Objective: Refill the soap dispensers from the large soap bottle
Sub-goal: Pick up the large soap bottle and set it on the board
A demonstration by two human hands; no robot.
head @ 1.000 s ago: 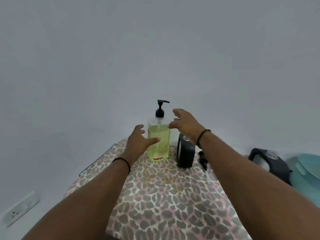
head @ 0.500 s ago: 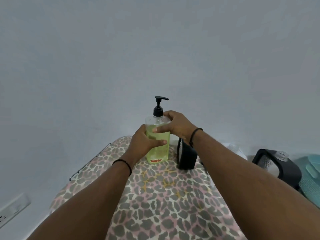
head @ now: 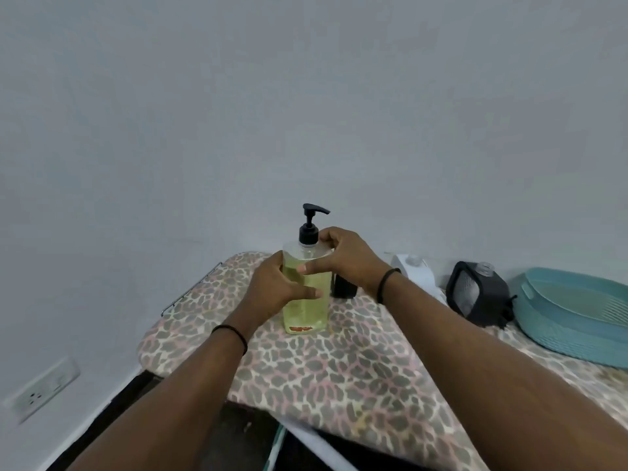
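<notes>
The big soap bottle (head: pixel 307 300) is looking like clear glossy plastic with a matte black plastic pump (head: pixel 311 222). The table cover (head: pixel 339 368) is showing as soft leopard-print cloth. The teal basket (head: pixel 577 321) is reading as matte ribbed plastic, and the wall (head: pixel 306 96) is looking smooth and matte.

Small black dispenser (head: pixel 344 286) mostly hidden behind right hand (head: pixel 343 263), teal basket (head: pixel 574 321) cut off by the right edge, red label (head: pixel 300 329) on large soap bottle (head: pixel 307 311) too blurred to read, white dispenser (head: pixel 417 271) partly behind the right wrist, both forearms ran out of the bottom edge
</notes>
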